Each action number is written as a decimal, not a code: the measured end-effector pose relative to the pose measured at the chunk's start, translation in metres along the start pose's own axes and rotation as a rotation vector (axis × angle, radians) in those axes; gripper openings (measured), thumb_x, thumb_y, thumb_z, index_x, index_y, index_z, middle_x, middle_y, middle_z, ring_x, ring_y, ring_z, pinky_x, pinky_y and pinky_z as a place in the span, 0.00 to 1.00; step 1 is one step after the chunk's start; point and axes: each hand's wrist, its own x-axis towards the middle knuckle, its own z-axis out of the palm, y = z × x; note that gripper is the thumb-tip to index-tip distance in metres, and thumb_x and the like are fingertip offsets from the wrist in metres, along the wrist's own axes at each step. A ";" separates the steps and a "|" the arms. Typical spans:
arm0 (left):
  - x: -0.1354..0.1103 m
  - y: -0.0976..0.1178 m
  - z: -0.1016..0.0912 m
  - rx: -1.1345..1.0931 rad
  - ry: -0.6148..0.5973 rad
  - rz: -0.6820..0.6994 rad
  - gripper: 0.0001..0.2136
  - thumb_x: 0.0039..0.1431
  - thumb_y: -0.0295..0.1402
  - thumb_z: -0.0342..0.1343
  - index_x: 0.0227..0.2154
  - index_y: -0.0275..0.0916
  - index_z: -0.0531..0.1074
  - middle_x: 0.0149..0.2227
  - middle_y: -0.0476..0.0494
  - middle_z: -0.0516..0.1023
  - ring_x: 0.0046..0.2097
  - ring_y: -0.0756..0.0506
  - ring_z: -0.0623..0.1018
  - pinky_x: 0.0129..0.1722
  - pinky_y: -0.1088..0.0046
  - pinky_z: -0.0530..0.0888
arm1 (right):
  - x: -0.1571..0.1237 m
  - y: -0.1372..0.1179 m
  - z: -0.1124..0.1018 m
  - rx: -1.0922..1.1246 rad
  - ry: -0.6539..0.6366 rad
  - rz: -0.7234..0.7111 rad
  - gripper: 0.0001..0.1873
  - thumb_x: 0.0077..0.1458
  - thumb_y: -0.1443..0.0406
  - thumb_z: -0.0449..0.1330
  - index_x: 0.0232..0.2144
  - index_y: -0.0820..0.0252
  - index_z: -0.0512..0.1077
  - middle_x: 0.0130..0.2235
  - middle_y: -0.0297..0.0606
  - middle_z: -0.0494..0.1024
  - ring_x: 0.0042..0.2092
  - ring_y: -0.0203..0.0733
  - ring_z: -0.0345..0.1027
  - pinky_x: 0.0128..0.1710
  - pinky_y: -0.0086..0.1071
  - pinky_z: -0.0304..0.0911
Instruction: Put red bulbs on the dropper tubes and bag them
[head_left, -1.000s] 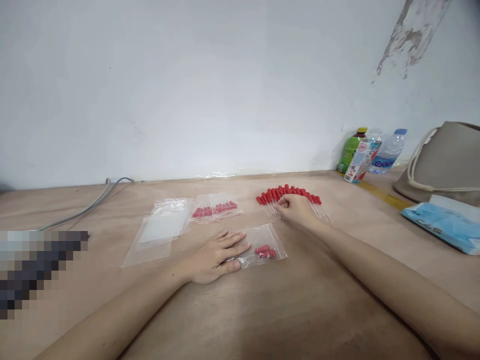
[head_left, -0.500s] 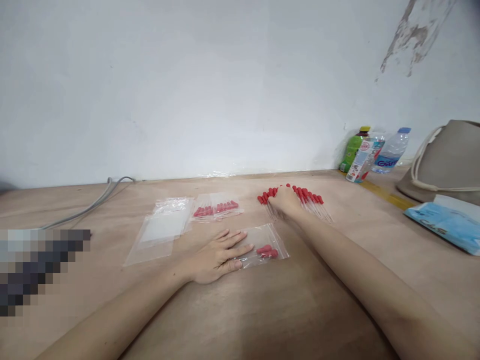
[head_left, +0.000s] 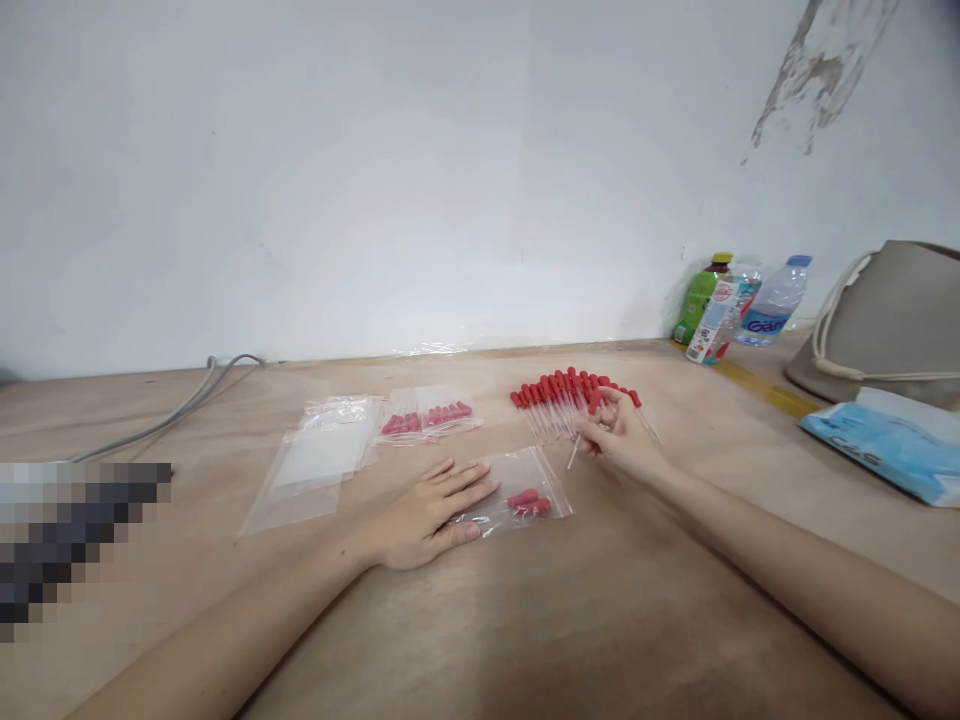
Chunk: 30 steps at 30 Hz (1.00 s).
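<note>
My left hand (head_left: 431, 515) lies flat, fingers spread, on the left part of a clear zip bag (head_left: 536, 470). Inside that bag, two droppers (head_left: 529, 503) show their red bulbs, while their stems are partly hidden by my fingers. My right hand (head_left: 619, 440) pinches a single dropper (head_left: 595, 403) by its red bulb end, with the thin clear tip pointing down and left above the table. Right behind that hand spreads a row of red-bulbed droppers (head_left: 551, 390) with clear stems toward me.
Filled bags of droppers (head_left: 427, 415) lie at the back middle. Left of them is a stack of flat clear bags (head_left: 319, 460). A grey cable (head_left: 172, 415) runs along the left. Bottles (head_left: 776, 305), a carton (head_left: 712, 320), a grey bag (head_left: 885, 310) and a blue tissue pack (head_left: 877, 450) stand right.
My right hand has drawn back from the dropper row, toward me and slightly right, with one dropper now in its fingers. My left hand stays pressed on the bag.
</note>
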 end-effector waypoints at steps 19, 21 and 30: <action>0.000 0.003 -0.001 -0.048 0.041 -0.010 0.26 0.60 0.44 0.38 0.59 0.44 0.39 0.60 0.46 0.47 0.60 0.44 0.49 0.59 0.61 0.47 | -0.029 0.007 0.011 -0.175 -0.511 -0.028 0.14 0.44 0.59 0.58 0.34 0.61 0.70 0.27 0.33 0.72 0.26 0.33 0.62 0.27 0.29 0.59; 0.000 0.003 -0.002 -0.048 0.039 -0.016 0.27 0.60 0.44 0.38 0.59 0.43 0.39 0.60 0.46 0.47 0.60 0.44 0.50 0.59 0.61 0.47 | -0.029 0.010 0.015 -0.205 -0.522 -0.049 0.14 0.44 0.59 0.58 0.33 0.61 0.70 0.24 0.32 0.70 0.24 0.32 0.60 0.24 0.28 0.57; 0.000 0.002 -0.001 -0.059 0.039 -0.016 0.27 0.60 0.43 0.39 0.59 0.44 0.38 0.61 0.45 0.46 0.60 0.44 0.49 0.59 0.61 0.47 | -0.036 0.001 0.026 -0.178 -0.338 -0.115 0.11 0.42 0.64 0.60 0.29 0.59 0.62 0.26 0.30 0.68 0.22 0.28 0.56 0.20 0.24 0.54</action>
